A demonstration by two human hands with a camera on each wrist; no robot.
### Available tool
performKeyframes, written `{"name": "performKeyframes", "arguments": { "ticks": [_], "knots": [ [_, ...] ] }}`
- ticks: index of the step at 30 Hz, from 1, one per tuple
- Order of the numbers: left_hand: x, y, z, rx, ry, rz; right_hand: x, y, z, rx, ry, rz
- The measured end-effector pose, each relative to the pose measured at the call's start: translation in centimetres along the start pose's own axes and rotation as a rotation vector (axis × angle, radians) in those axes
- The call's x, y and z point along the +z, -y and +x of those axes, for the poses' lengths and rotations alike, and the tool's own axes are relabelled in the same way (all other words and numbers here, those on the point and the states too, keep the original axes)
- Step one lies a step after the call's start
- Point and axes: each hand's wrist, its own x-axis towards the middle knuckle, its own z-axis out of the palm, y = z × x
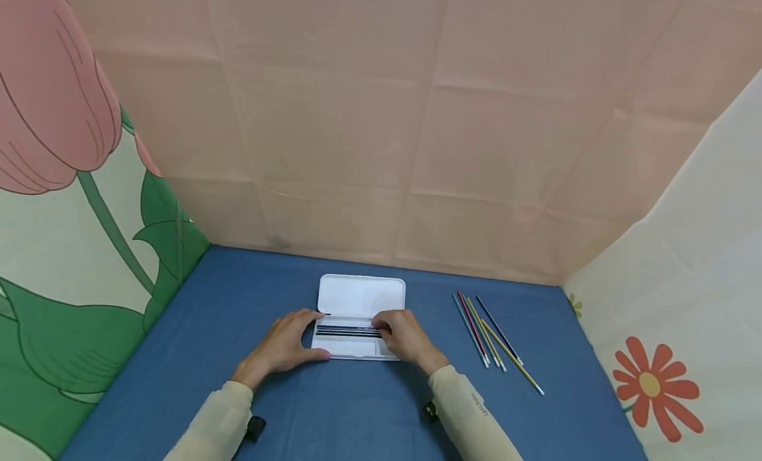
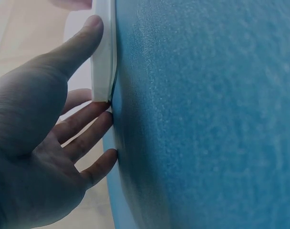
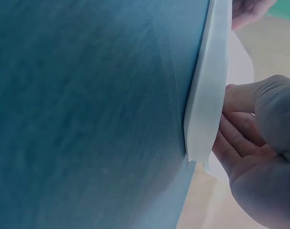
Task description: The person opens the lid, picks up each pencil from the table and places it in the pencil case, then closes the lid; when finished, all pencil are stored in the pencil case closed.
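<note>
An open white pencil case (image 1: 361, 295) lies on the blue cloth, its hinged lid folded back. Several dark pencils (image 1: 345, 331) lie side by side along its tray. My left hand (image 1: 286, 342) holds the case's left end, thumb at the front edge and fingers at the back corner. In the left wrist view, that thumb (image 2: 88, 40) rests against the front wall. Over the tray's right part, my right hand (image 1: 407, 338) has its fingers curled at the right ends of the dark pencils. The case's front wall (image 3: 207, 95) hides those fingertips in the right wrist view.
Right of the case, several coloured pencils (image 1: 476, 329) lie loosely fanned, with a yellow pencil (image 1: 512, 356) and a dark blue one (image 1: 500, 330) angled across. A beige cloth wall (image 1: 387, 150) stands behind the blue table (image 1: 357, 415), with printed cloth walls at both sides.
</note>
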Motion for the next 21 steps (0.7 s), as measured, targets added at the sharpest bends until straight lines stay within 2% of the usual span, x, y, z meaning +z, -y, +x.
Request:
{"name": "performKeyframes", "arguments": {
  "ticks": [11,21],
  "knots": [
    [-0.1,-0.2,-0.2,0.005,0.003,0.003,-0.5,-0.1,-0.9,-0.013,0.036,0.044],
    [-0.2,-0.2,-0.1,-0.014,0.006,0.002,-1.6,-0.3,-2.1,-0.002,0.013,0.100]
  ]
}}
